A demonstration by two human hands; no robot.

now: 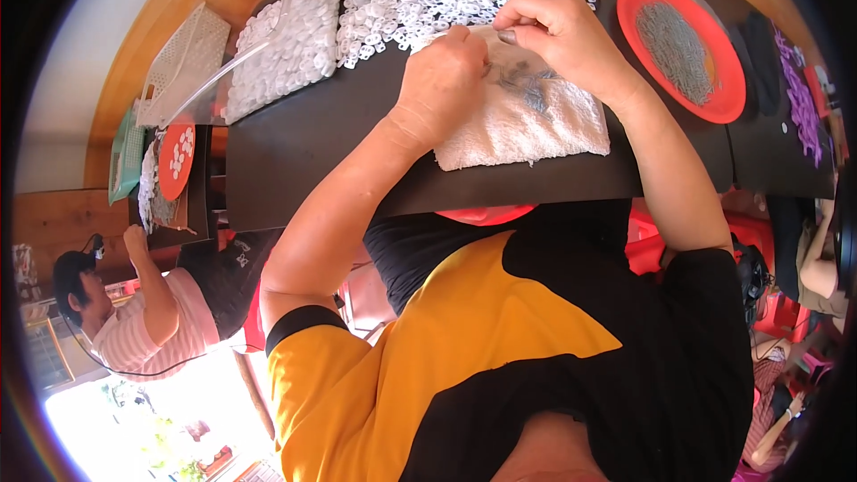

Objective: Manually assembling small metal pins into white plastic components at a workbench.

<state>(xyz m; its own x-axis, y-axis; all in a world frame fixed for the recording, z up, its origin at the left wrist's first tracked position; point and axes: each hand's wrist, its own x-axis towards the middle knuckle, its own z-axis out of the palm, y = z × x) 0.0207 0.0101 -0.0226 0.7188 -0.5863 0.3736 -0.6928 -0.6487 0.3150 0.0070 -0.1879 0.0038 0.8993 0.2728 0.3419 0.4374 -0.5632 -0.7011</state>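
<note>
the left hand (446, 80) is curled, fingers gathered together; the right hand (561, 40) has thumb and forefinger bent close. i cannot tell what either pinches. both are over the far part of a white terry cloth (536, 141), where small grey pieces (531, 87) lie. its near edge stops just short of the rim of the black table (303, 156); tabletop shows left of it, and between the right forearm and a red plate (734, 80).

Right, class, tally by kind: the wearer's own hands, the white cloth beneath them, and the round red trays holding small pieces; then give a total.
Left hand and right hand: 2
White cloth: 1
Right-side red tray and far-left red tray: 2
Total: 5
</note>
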